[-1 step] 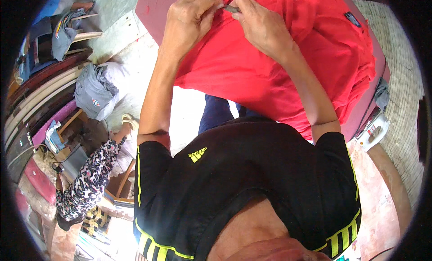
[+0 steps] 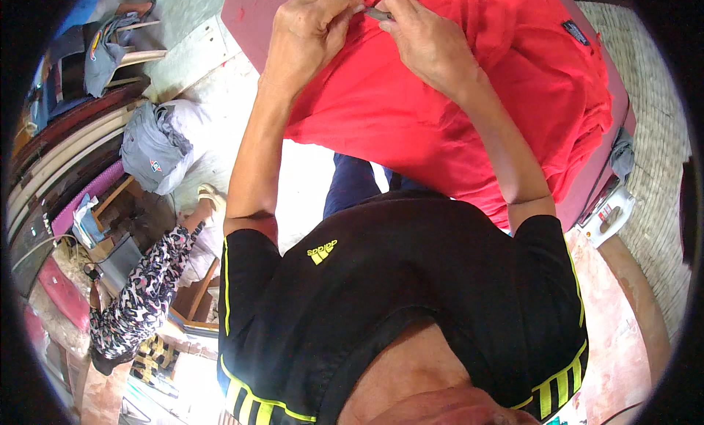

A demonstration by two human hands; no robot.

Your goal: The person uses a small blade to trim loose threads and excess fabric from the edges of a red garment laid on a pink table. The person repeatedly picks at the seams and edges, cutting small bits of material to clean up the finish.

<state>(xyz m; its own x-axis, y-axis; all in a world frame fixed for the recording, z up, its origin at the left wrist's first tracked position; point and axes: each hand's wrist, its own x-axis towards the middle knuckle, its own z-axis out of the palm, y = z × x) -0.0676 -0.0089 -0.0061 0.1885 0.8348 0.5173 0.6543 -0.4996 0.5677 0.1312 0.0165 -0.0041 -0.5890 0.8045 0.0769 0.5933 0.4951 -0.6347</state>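
Both my hands are raised over a red cloth garment spread across a dark pink table. The fingers of my left hand are pinched together, and what they hold is too small to make out. Close beside it, my right hand grips a small, flat, dark grey piece between thumb and fingers. One end of this piece points at the left fingertips; whether it touches them I cannot tell. A small black label shows on the garment, right of my right hand.
A white plastic container with a handle stands by the table's right edge, near a dark grey cloth bundle. At left, grey clothing lies in a heap. A person in patterned clothes is beside wooden furniture.
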